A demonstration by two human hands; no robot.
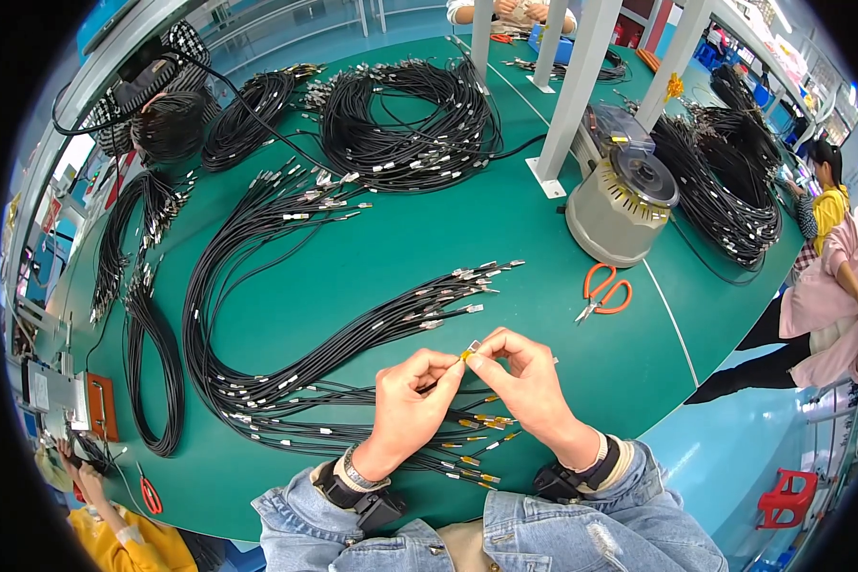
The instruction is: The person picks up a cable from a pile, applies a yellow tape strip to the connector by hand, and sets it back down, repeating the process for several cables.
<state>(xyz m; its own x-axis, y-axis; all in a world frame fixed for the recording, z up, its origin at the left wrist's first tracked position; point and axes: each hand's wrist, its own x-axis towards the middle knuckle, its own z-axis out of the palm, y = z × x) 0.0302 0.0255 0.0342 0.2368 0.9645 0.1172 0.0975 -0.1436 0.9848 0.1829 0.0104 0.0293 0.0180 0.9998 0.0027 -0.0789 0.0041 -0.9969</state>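
My left hand [412,405] and my right hand [532,389] meet above the green table, fingertips pinched together. Between them is a thin cable's end [468,353] with a bit of yellow tape and a small pale connector. Which fingers press the tape and which the cable is hard to make out. Under and left of my hands lies a long curved bundle of black cables [210,329]. Its far ends carry white tags and metal tips; several near ends [486,421], beside my wrists, have yellow tape.
A round grey tape dispenser [620,214] stands right of centre, near orange-handled scissors [602,294]. Coiled black cables [405,124] lie at the back, with more at left [157,381] and right [720,181]. Grey posts [574,95] rise from the table. Other people [129,539] sit or stand around it.
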